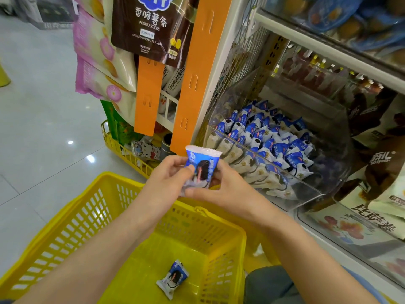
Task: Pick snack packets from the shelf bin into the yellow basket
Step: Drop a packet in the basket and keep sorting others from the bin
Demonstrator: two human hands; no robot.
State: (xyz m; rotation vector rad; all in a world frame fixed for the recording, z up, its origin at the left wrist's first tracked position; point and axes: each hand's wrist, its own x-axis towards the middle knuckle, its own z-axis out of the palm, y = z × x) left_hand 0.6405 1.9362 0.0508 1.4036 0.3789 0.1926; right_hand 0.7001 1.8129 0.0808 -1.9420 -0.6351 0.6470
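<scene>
A blue and white snack packet [202, 165] is held upright above the far rim of the yellow basket [72, 218]. My left hand [168, 176] pinches its left side and my right hand [228, 185] grips its right side and bottom. One more packet [173, 279] of the same kind lies on the basket floor. The clear shelf bin [328, 154] to the right holds several matching packets [271, 145].
An orange hanging strip [192, 80] and hung snack bags [151, 29] stand just behind the hands. A second yellow basket [122, 150] with goods sits on the floor by the shelf. Brown bags [377, 163] fill the bin to the right. Tiled floor [39, 119] spreads left.
</scene>
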